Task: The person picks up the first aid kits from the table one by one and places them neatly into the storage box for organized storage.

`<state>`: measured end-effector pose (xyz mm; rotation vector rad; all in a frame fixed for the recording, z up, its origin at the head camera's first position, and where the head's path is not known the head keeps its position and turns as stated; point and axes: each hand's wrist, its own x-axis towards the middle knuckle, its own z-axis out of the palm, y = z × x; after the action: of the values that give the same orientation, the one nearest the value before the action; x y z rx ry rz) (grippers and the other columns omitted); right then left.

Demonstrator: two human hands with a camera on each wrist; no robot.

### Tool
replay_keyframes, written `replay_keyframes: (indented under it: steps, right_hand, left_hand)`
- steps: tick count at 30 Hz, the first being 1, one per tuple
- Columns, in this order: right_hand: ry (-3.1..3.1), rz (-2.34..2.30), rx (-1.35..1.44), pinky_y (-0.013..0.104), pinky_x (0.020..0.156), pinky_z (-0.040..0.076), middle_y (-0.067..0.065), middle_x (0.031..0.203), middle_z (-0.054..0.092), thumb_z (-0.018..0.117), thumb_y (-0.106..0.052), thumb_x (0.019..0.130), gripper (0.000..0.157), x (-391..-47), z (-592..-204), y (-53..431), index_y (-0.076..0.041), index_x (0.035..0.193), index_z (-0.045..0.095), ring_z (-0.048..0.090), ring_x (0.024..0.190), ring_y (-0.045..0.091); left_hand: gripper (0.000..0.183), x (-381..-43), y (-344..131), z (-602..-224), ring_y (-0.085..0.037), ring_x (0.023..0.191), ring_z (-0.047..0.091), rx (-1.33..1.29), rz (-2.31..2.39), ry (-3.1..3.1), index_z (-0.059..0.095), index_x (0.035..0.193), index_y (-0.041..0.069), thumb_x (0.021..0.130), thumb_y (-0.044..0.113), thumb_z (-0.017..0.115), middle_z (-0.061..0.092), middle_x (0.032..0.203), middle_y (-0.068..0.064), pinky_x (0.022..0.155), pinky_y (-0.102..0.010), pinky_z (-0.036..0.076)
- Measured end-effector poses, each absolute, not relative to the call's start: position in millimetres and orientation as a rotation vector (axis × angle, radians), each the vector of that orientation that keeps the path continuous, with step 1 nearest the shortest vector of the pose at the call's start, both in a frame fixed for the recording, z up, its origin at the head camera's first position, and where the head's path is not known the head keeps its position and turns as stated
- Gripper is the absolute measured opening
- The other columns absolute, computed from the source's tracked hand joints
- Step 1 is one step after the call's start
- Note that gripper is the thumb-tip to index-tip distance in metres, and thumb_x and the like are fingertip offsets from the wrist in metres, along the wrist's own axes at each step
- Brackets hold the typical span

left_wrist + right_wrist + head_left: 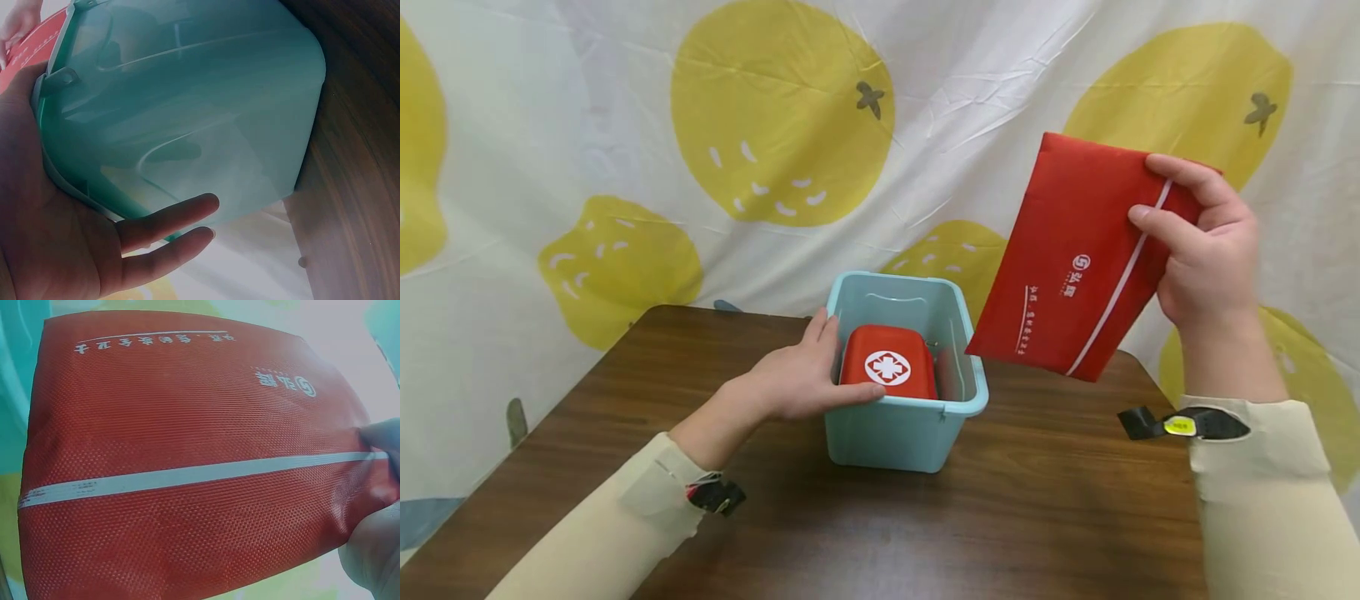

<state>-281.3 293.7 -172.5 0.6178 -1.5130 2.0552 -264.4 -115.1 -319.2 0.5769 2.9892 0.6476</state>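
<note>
In the head view, a light blue plastic bin (887, 437) stands on the table with a red first-aid case (891, 342) inside, a white cross emblem on its lid. My left hand (793, 371) rests at the bin's left front corner, thumb along the front rim. Two of its fingers (172, 222) extend straight by the outer wall in the left wrist view. Up to the right of the bin, my right hand (1213, 242) pinches a flat red fabric pouch (1075, 258) between thumb and fingers at one edge. White print and a white stripe (187, 477) cross the pouch, which hangs tilted.
The dark brown wooden table (1045, 517) carries the bin near its far edge. Behind it hangs a white cloth (970, 92) printed with yellow lemons. Black straps with small tags circle both wrists.
</note>
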Motion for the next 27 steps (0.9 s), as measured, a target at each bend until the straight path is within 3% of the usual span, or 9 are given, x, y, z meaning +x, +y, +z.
replay_keyframes:
  steps: [17, 27]
  right_hand:
    - [-1.494, 2.166, 0.651, 0.031, 0.078, 0.064, 0.011, 0.134, 0.066, 0.078, 0.004, 0.094, 0.042, -311.2, -150.0, 228.0, -0.004, 0.136, 0.075, 0.065, 0.118, 0.026]
    - [-1.47, 2.293, 0.615, 0.032, 0.079, 0.06, 0.009, 0.129, 0.07, 0.072, 0.002, 0.096, 0.038, -332.8, -143.9, 193.0, -0.01, 0.131, 0.079, 0.067, 0.112, 0.025]
  left_hand:
    - [0.131, -264.6, -110.3, -319.8, -0.037, 0.124, 0.069, 0.57, 0.642, 2.991, 0.008, 0.176, 0.004, 0.089, 0.087, 0.06, 0.01, 0.183, -0.014, 0.097, -0.05, 0.061]
    - [0.129, -263.8, -108.3, -318.8, -0.032, 0.116, 0.072, 0.574, 0.651, 2.978, 0.009, 0.175, 0.004, 0.089, 0.085, 0.062, 0.012, 0.183, -0.016, 0.095, -0.049, 0.062]
